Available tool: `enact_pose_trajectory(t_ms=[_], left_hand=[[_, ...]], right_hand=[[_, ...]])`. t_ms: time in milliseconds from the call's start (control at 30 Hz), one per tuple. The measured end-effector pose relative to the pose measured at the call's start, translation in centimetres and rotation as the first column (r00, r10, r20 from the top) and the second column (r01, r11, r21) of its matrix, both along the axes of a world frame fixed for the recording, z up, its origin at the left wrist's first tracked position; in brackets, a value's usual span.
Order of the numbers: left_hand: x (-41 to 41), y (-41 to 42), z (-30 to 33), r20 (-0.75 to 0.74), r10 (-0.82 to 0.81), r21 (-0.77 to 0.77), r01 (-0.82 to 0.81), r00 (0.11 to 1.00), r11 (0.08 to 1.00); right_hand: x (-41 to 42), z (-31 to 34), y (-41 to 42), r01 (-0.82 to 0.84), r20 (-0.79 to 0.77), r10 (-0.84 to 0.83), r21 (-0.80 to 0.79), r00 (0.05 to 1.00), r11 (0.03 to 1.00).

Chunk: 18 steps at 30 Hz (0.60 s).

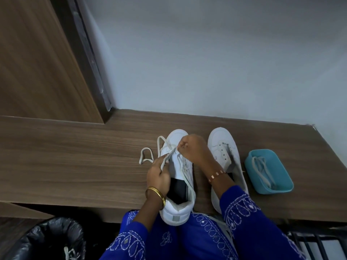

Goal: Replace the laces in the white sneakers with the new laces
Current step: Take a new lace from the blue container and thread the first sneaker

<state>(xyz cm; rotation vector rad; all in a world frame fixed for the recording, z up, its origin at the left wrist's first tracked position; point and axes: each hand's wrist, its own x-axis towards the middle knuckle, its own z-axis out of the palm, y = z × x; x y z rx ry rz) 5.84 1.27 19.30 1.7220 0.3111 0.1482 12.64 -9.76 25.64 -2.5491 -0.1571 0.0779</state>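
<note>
Wood-grain desk (75,166) meets a grey wall; nearest, a black-lined bin (50,239) is cut off by the frame's edge. Left sneaker (180,184) overhangs the desk edge. Left hand (158,177) pinches the lace (165,149) — right hand (191,149) curls on its other strand, fingertips hidden. Right sneaker (223,147) is partly covered by the forearm. Beside it, a blue tray (281,188) holds more laces.
</note>
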Motion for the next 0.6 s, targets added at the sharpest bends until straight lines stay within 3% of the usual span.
enact_pose_trajectory(t_ms=[233, 367, 467, 600], left_hand=[[0.1, 0.2, 0.2, -0.001, -0.01, -0.053, 0.01, 1.0, 0.999], [0.1, 0.2, 0.0, -0.01, -0.017, -0.045, 0.017, 1.0, 0.999], [0.1, 0.3, 0.0, -0.029, -0.021, -0.036, 0.02, 0.999, 0.999], [0.1, 0.2, 0.3, -0.054, -0.033, -0.026, 0.032, 0.998, 0.999]], right_hand=[[-1.2, -2.0, 1.7, -0.014, 0.083, 0.032, -0.211, 0.996, 0.977], [-1.0, -2.5, 2.1, 0.074, 0.084, -0.06, -0.179, 0.995, 0.981], [-0.5, -2.2, 1.9, 0.062, -0.03, -0.066, -0.103, 0.997, 0.993], [0.0, -0.2, 1.3, 0.096, -0.298, -0.072, 0.068, 0.952, 0.993]])
